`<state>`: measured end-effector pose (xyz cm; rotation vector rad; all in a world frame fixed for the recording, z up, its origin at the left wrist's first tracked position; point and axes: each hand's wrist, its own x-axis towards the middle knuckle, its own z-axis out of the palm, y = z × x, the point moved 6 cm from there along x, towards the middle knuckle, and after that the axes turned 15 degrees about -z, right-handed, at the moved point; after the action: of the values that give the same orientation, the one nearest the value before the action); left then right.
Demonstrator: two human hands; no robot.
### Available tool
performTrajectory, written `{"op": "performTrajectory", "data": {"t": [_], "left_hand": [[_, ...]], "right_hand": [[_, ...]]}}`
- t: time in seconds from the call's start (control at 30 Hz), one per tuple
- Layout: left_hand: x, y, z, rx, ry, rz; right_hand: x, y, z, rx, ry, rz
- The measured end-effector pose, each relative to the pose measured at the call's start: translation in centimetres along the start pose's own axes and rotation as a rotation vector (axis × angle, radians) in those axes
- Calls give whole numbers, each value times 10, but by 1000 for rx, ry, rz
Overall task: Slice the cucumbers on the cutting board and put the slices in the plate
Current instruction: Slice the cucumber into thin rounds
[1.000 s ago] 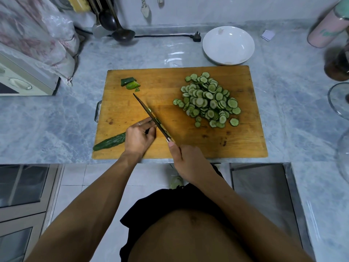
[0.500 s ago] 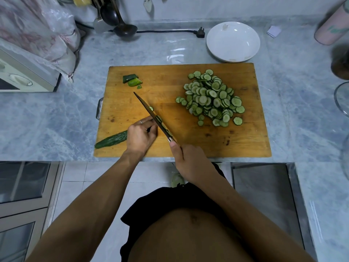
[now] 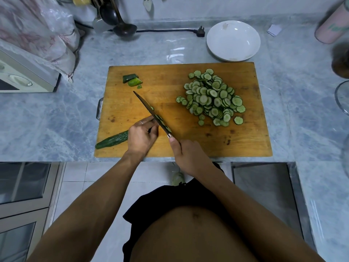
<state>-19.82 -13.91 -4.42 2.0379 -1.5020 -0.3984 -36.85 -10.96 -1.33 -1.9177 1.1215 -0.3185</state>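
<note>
On the cutting board (image 3: 188,140), left hand (image 3: 140,137) grips dark bumpy cucumber (image 3: 112,141); right hand (image 3: 188,155) grips knife (image 3: 151,111).

Dark green cucumber (image 3: 112,141) lies slanted at the wooden board's (image 3: 245,140) near-left corner, tip poking past the edge. Big slice pile (image 3: 211,97) sits right of center. White plate (image 3: 233,41) just behind the board.
</note>
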Motion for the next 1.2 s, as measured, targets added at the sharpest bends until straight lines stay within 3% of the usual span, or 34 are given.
{"op": "performTrajectory", "data": {"t": [0.47, 0.9, 1.03, 1.2], "left_hand": [[-4, 6, -4, 12, 29, 24], [-13, 1, -13, -194, 71, -93], [-13, 6, -10, -53, -4, -96], [-8, 7, -4, 132, -26, -226]], "right_hand": [[1, -3, 4, -4, 11, 4], [-10, 7, -9, -1, 58, -63], [-14, 6, -11, 9, 54, -62], [-15, 4, -11, 7, 50, -54]]}}
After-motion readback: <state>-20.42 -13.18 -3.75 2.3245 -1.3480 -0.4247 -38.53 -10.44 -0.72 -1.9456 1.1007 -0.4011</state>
